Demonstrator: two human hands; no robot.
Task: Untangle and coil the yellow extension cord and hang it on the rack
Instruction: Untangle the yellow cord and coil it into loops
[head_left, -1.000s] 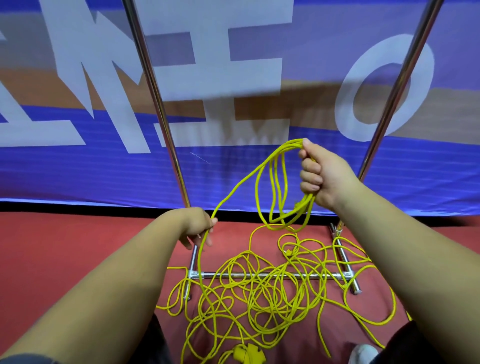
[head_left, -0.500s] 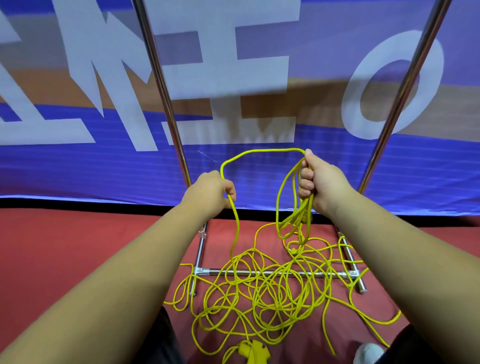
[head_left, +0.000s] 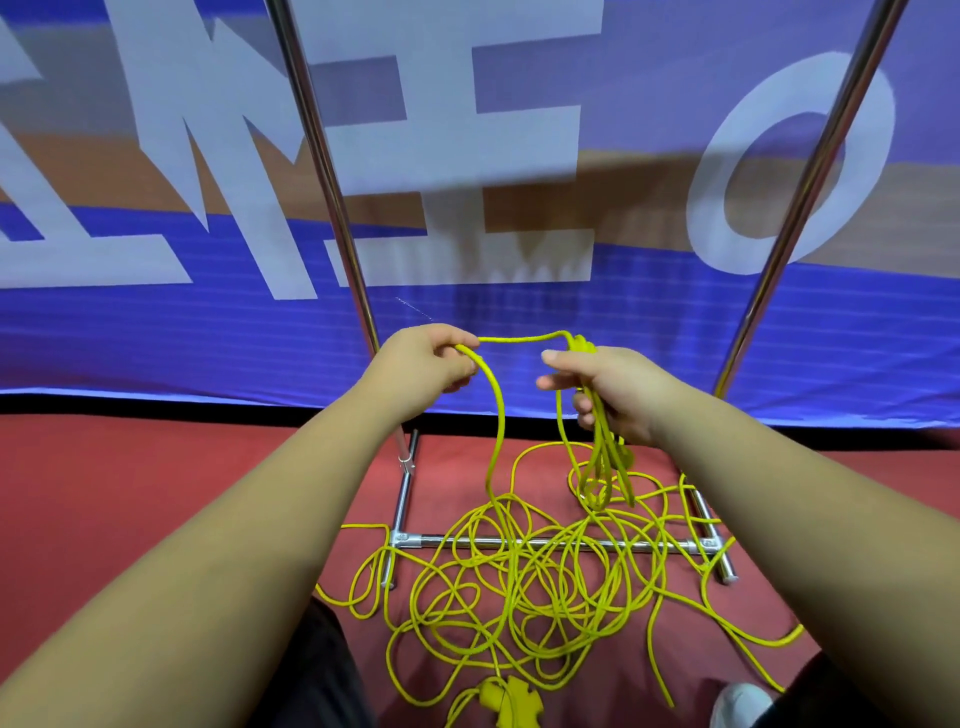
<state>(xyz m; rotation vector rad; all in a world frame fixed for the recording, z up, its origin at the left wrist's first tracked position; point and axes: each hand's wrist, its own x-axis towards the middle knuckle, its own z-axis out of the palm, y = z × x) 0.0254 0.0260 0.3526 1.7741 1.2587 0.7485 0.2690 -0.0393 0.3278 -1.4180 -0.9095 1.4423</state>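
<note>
- The right hand (head_left: 613, 395) grips a bundle of finished loops, which hangs toward the floor (head_left: 156, 493).
- The left hand (head_left: 426, 364) pinches the cord (head_left: 501, 415); a short span runs level between the hands.
- Below the left hand, the cord drops to a tangled pile across the rack (head_left: 439, 541) base bar.
- The left hand is nearer the loose length.

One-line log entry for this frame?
coiling | left hand pinches cord | right hand holds loops | tangle on floor over rack base
</note>
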